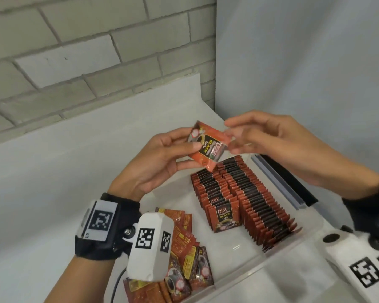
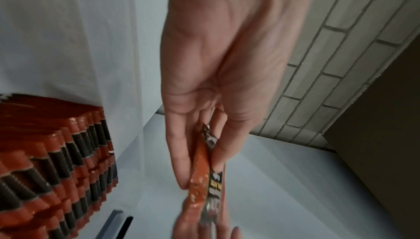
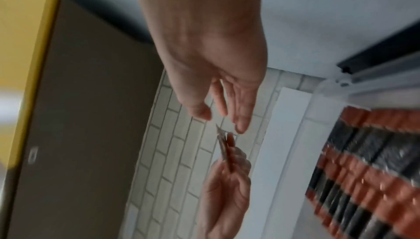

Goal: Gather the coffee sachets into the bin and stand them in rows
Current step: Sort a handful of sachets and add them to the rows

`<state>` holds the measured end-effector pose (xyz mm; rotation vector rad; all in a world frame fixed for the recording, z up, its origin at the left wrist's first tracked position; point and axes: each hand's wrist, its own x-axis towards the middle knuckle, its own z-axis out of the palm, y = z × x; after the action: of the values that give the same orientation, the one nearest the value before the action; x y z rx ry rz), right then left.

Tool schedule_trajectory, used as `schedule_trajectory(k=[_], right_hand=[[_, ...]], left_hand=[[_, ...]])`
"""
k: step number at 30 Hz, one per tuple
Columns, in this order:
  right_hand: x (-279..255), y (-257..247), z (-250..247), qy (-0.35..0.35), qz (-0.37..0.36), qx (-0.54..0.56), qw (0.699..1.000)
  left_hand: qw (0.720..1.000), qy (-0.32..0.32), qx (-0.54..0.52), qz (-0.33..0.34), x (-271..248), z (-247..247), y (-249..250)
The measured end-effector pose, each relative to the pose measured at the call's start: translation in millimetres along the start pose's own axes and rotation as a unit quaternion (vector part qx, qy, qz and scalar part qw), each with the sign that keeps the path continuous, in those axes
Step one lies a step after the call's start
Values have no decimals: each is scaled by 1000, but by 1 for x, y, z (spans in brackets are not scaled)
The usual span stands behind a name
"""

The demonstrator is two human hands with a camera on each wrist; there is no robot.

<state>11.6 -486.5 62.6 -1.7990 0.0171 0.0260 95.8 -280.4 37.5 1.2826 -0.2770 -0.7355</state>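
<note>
Loose coffee sachets (image 1: 184,254) are lying beside the clear bin (image 1: 278,254).
Above its standing rows (image 1: 245,197), left hand (image 1: 153,162) is pinching one sachet (image 1: 208,145); right hand (image 1: 278,141), fingers relaxed apart, is reaching toward it.

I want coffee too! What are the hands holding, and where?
The left hand pinches one coffee sachet by its left edge. The right hand reaches its opposite corner, fingers open; it holds nothing.

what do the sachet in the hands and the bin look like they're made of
The sachet, held by the left hand: probably glossy printed foil or plastic film, judging by its sheen and thin crimped edges. The bin: likely clear hard plastic, since the table shows through its wall and the rim glints.
</note>
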Motion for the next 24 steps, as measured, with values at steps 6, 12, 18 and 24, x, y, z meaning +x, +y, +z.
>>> schedule_trajectory(k=[6, 12, 18, 24], right_hand=[[-14, 14, 7, -25, 51, 71, 996], [-14, 27, 0, -64, 9, -127, 990], [-18, 41, 16, -126, -29, -258, 958], [-39, 44, 36, -173, -42, -338, 924]], left_hand=[[998, -4, -34, -46, -16, 19, -6], [966, 29, 255, -43, -39, 14, -10], [914, -61, 388, -106, -32, 24, -20], [886, -60, 434, -150, -26, 26, -38]])
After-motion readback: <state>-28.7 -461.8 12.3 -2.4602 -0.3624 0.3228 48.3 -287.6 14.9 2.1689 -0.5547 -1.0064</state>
